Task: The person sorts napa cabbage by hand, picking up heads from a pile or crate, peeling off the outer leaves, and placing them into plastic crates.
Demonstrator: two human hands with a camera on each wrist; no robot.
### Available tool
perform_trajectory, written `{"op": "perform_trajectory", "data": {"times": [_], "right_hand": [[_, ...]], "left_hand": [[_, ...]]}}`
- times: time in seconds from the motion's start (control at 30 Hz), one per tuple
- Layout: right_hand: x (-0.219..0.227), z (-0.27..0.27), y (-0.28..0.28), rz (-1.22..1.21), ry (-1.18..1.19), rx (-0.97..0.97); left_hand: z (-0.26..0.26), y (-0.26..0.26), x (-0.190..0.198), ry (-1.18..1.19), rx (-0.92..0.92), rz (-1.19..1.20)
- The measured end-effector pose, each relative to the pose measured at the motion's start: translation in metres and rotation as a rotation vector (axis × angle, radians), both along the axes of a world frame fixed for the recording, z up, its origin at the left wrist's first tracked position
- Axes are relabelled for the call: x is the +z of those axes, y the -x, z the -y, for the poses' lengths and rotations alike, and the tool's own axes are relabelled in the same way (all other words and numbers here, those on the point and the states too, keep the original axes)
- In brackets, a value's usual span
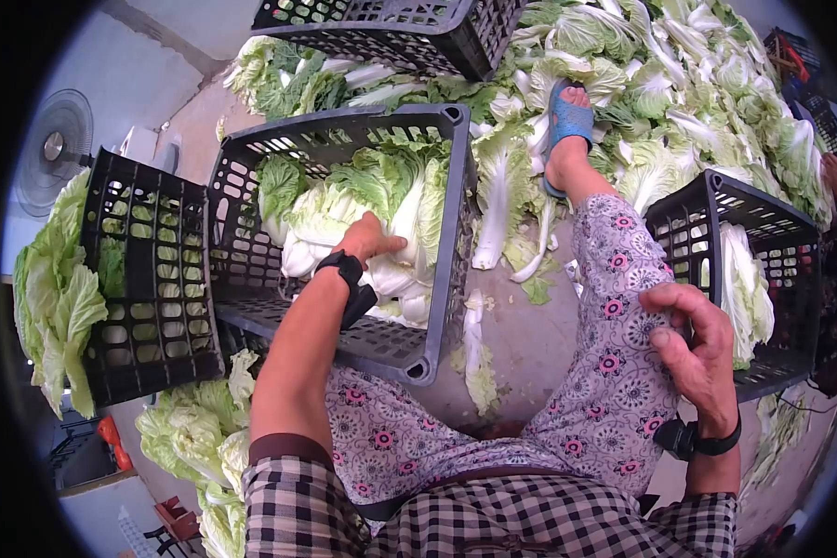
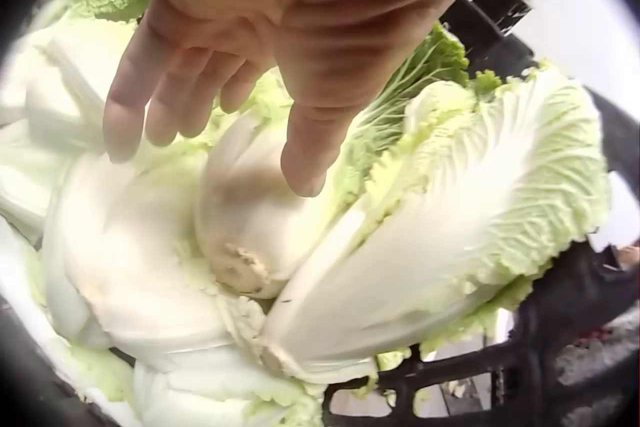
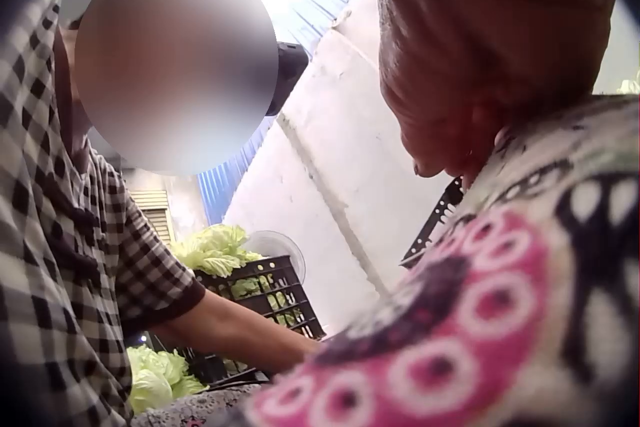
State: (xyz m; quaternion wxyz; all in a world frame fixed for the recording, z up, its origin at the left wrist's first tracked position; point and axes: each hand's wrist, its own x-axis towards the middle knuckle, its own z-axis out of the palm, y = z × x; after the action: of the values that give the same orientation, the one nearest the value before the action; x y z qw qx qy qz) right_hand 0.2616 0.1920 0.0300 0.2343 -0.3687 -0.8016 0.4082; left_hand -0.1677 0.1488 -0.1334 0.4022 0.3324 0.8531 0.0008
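Note:
My left hand (image 1: 374, 241) is over a black plastic crate (image 1: 437, 279) of napa cabbages. In the left wrist view, the thumb and fingers of that hand (image 2: 300, 37) are spread apart above one napa cabbage (image 2: 250, 207), whose cut base points toward the camera. Another cabbage (image 2: 450, 217) with a broad white rib lies beside it, near the crate wall. My right hand (image 1: 697, 344) rests at the knee of the patterned trousers (image 1: 614, 307), its fingers loosely bent with nothing in them. Seen from the right wrist, this hand (image 3: 490, 67) is close over the cloth.
A large heap of cabbages (image 1: 660, 93) spreads across the back right. Another black crate (image 1: 149, 279) stands at the left, one (image 1: 391, 37) at the back, and one (image 1: 781, 279) at the right with cabbage inside. Loose leaves (image 1: 474, 353) lie on the floor between the legs.

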Motion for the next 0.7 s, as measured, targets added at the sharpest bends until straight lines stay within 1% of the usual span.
{"op": "perform_trajectory", "data": {"times": [0.03, 0.07, 0.17, 0.2, 0.27, 0.33, 0.47, 0.53, 0.6, 0.63, 0.7], "right_hand": [[-0.001, -0.002, 0.001, -0.005, -0.009, 0.004], [-0.003, -0.002, 0.002, -0.011, -0.017, 0.005], [-0.005, -0.003, 0.005, -0.002, -0.050, 0.004], [-0.003, -0.002, 0.007, 0.011, -0.033, 0.006], [0.002, -0.003, 0.010, 0.035, -0.005, 0.008], [0.000, -0.004, 0.009, 0.017, -0.032, 0.030], [0.000, -0.001, 0.011, 0.007, -0.075, 0.039], [-0.001, -0.001, 0.011, 0.009, -0.118, 0.051], [-0.002, -0.001, 0.011, 0.002, -0.134, 0.051], [-0.003, 0.000, 0.011, -0.006, -0.127, 0.045], [-0.001, 0.001, 0.010, -0.002, -0.101, 0.033]], "left_hand": [[0.002, -0.002, 0.001, 0.050, 0.066, 0.059], [0.010, 0.001, -0.015, -0.057, 0.058, 0.071], [0.005, -0.002, -0.020, -0.009, -0.166, -0.054], [0.004, -0.005, -0.025, -0.038, -0.176, -0.123], [0.003, 0.000, -0.028, -0.095, -0.115, -0.109], [0.003, 0.000, -0.022, -0.171, -0.062, -0.100], [0.006, -0.003, -0.014, -0.249, -0.037, -0.112], [0.007, -0.002, -0.001, -0.254, 0.005, -0.118], [0.013, 0.005, 0.019, -0.299, 0.117, -0.005], [0.017, 0.006, 0.036, -0.319, 0.171, 0.055], [0.026, 0.008, 0.072, -0.395, 0.112, -0.089]]}}
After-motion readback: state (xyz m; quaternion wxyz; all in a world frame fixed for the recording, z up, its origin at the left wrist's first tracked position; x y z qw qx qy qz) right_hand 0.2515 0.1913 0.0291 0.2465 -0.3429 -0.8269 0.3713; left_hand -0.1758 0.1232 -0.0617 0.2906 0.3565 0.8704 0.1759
